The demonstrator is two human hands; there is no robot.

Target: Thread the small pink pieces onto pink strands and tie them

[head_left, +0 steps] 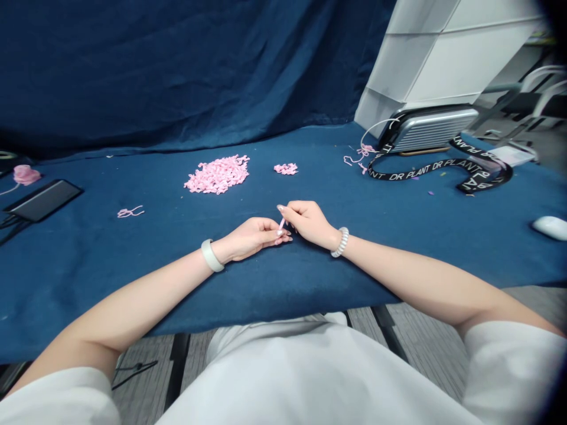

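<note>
A plain white top [287,378] is worn, with loose short sleeves [509,360] of the same white. At the left hand [254,237], the wrist is circled by a smooth, wide, pale band [212,255]; at the right hand [310,221], by a ridged, coil-like bracelet [341,242] in silvery white. Glossy fingernails [280,208] can be seen.

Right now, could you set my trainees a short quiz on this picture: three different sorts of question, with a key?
1. What colour is the small piece between the left hand and the right hand?
2. True or false: the white mouse lies to the right of both hands.
3. Where does the larger pile lie? A, left of the smaller pile; B, right of it.

Key: 1, pink; 2, true; 3, A.
</note>
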